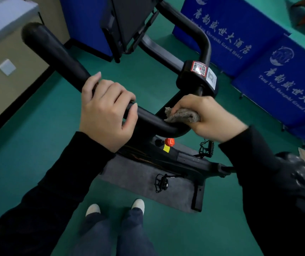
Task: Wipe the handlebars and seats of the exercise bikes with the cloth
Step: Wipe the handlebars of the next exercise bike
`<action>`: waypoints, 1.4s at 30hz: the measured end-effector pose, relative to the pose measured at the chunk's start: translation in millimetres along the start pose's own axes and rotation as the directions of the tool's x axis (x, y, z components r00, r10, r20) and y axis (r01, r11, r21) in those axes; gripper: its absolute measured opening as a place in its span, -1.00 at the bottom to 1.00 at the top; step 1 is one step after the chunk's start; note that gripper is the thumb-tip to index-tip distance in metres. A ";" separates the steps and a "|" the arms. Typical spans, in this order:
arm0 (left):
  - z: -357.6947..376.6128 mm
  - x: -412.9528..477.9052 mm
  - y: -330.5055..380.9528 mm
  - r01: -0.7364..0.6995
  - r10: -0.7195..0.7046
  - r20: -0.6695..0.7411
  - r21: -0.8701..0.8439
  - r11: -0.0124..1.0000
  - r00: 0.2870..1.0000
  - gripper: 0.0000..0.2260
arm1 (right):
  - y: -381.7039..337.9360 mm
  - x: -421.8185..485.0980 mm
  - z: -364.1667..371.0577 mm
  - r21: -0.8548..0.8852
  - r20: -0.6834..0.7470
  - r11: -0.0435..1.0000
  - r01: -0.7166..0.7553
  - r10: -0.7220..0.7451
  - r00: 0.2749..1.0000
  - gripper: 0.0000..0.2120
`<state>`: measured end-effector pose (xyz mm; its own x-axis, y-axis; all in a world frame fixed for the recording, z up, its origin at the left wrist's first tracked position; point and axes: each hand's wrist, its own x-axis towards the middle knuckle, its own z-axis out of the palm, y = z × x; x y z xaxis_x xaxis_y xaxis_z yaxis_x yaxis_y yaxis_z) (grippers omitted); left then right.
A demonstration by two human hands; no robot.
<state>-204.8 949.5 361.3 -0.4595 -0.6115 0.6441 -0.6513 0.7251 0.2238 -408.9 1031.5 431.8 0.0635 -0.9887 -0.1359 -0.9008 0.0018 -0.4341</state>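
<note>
Left hand (105,113) grips handlebar (59,58); right hand (210,117) presses cloth (181,117) beside.

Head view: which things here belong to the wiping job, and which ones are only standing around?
Belongs to the job:
cloth, gripped by the right hand
handlebar, gripped by the left hand
seat, lower right

Only standing around:
blue banners
grey mat
red knob
wall plate
</note>
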 end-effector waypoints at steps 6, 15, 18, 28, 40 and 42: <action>11.1 -10.0 39.9 0.048 -0.046 0.031 -0.044 0.998 0.998 -0.84 | 13.5 -31.4 48.9 0.124 -0.434 0.988 0.094 -0.031 0.900 -0.78; 15.5 -11.3 46.3 0.087 -0.087 0.004 0.008 0.996 0.996 -0.80 | 2.9 -29.3 98.6 0.307 -0.818 0.950 0.050 0.237 0.524 -0.87; 15.2 -11.9 46.3 0.089 -0.090 0.007 0.029 0.996 0.996 -0.79 | 0.6 -31.5 105.8 0.280 -0.835 0.956 0.088 0.197 0.513 -0.88; 16.1 -6.5 54.9 0.100 -0.098 -0.028 0.063 0.993 0.995 -0.81 | 1.6 -29.9 112.3 0.484 -0.808 0.866 0.129 0.386 0.444 -0.86; 29.4 -8.8 62.3 0.005 -0.003 -0.018 0.109 0.994 1.000 -0.68 | 7.2 -18.6 112.1 0.581 -0.789 0.800 0.147 0.510 0.343 -0.74; 30.2 -9.4 62.2 0.004 -0.002 -0.025 0.104 0.995 1.000 -0.67 | 16.4 -13.2 108.0 0.633 -0.759 0.755 0.174 0.559 0.335 -0.68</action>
<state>-259.2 990.8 347.1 -0.4429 -0.6046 0.6621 -0.7128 0.6853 0.1490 -378.2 1060.8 330.2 -0.8081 -0.4436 0.3874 -0.3970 -0.0756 -0.9147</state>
